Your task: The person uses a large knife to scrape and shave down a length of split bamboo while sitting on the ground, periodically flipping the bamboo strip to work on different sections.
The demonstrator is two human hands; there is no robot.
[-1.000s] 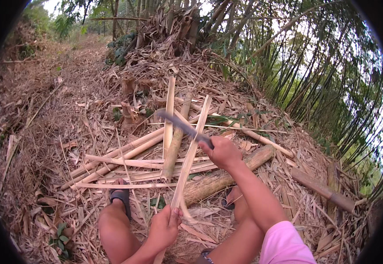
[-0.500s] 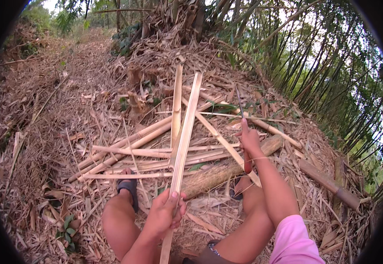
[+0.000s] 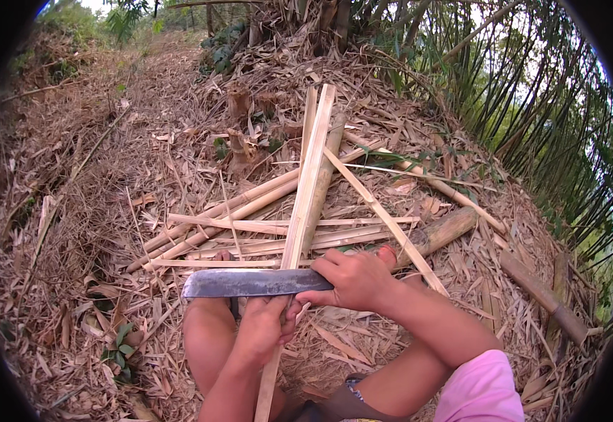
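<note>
My left hand [image 3: 261, 330] is closed around the lower part of a long split bamboo strip [image 3: 308, 186], which slants away from me with its pale inner side showing. A machete [image 3: 243, 283] with a broad grey blade lies crosswise over the strip, just beyond my left fingers. My right hand [image 3: 355, 280] grips it near the base of the blade, thumb along the lower edge. Its reddish handle end [image 3: 388, 254] sticks out past my right knuckles. The blade hides part of the strip and the top of my left hand.
Several split bamboo pieces [image 3: 250, 247] lie crossed on dry leaf litter ahead. A thick log [image 3: 443, 232] rests at the right, with a bamboo pole [image 3: 542, 295] beyond it. Cut stumps [image 3: 241, 148] stand farther off. My bent legs frame the space around my hands.
My right hand has swung the machete in from the right, turning its blade crosswise over the bamboo strip. My left hand still holds the strip. The view has shifted slightly.
</note>
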